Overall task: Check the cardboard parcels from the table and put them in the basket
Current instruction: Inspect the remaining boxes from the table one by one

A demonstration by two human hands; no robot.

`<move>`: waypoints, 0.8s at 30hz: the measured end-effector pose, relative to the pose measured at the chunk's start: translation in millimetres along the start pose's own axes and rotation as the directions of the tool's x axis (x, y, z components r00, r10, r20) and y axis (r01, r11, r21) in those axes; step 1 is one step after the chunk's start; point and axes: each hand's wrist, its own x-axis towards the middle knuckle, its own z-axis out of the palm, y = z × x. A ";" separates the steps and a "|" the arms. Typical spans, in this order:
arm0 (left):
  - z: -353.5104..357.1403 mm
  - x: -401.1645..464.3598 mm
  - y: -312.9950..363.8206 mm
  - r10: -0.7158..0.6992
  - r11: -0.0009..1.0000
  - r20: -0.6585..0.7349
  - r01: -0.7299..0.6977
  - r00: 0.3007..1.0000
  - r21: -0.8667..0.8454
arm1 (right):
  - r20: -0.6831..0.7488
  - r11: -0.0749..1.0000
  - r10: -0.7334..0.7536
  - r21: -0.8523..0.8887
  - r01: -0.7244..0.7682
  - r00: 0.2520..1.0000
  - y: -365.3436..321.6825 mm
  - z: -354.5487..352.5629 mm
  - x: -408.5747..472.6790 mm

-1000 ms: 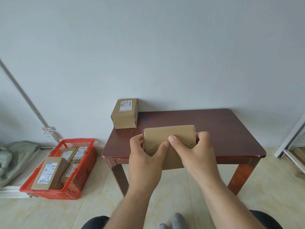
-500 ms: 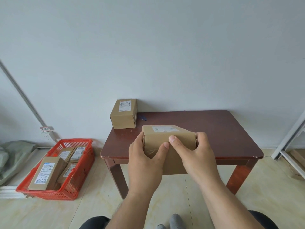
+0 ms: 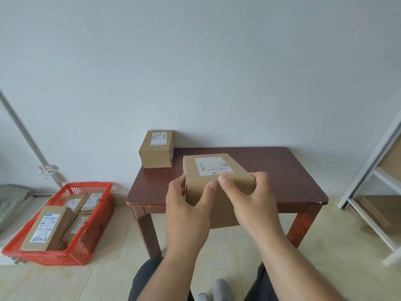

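Both hands hold one cardboard parcel (image 3: 217, 183) in the air, above the near edge of the dark wooden counter (image 3: 282, 177). Left hand (image 3: 186, 213) grips the parcel's left end, thumb across the near face, fingers curled round the far side. Right hand (image 3: 249, 198) grips the right end, thumb on the top edge, fingers wrapped round the side. White shipping label faces up, tilted toward the camera.

Second parcel (image 3: 157, 148) stands on the counter's far left corner, against the wall, label on top.

Red basket (image 3: 95, 224) sits on the floor left of the counter, well apart from the held parcel; several labelled parcels (image 3: 46, 227) lie inside, one leaning at the near end.
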 end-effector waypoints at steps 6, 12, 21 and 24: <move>-25.5 -17.2 8.7 0.014 0.997 0.093 -0.007 0.996 -0.076 | 0.016 0.995 -0.082 0.066 0.081 0.996 -2.9 2.2 -32.2; -50.9 -31.6 10.9 0.045 0.993 0.093 -0.034 0.995 -0.114 | 0.096 0.991 -0.112 0.087 0.103 0.989 -13.8 4.7 -55.2; -67.5 -52.0 12.8 0.143 0.988 0.031 -0.140 0.989 -0.068 | 0.113 0.987 -0.115 0.121 0.101 0.987 -13.0 2.6 -85.4; -66.9 -62.9 11.3 0.149 0.989 0.025 -0.148 0.989 -0.025 | 0.081 0.987 -0.112 0.124 0.102 0.990 -14.4 -0.7 -88.0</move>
